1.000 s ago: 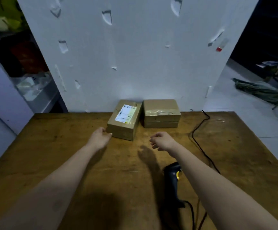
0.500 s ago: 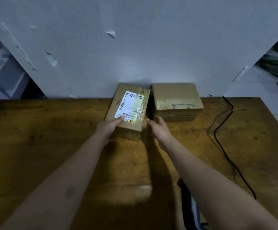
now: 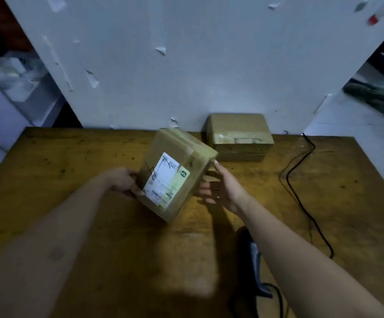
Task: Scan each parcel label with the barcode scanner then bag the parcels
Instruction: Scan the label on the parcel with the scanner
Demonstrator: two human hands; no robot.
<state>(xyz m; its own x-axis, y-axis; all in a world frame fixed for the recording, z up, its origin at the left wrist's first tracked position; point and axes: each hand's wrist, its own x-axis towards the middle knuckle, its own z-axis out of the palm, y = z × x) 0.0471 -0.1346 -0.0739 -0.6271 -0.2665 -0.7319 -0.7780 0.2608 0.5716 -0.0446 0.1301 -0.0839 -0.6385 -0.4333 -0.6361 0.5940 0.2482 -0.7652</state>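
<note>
A brown cardboard parcel point(image 3: 182, 166) with a white label point(image 3: 166, 177) on its top face is tilted up off the wooden table point(image 3: 71, 180), label toward me. My left hand point(image 3: 124, 182) grips its left lower edge. My right hand point(image 3: 221, 187) is at its right side, fingers spread, with a fingertip at the parcel's right corner. A second, plain taped parcel point(image 3: 239, 136) rests flat on the table against the wall behind. The black barcode scanner point(image 3: 254, 260) lies on the table under my right forearm, partly hidden.
A black cable point(image 3: 301, 191) snakes across the right part of the table to the scanner. A white wall point(image 3: 186, 65) stands right behind the table. Shelving with white items point(image 3: 19, 81) is at the left, a tiled floor point(image 3: 351, 120) at the right.
Both hands reached forward to the labelled parcel, took hold of it, lifted it off the table and tilted it toward me. The other parcel has stayed put.
</note>
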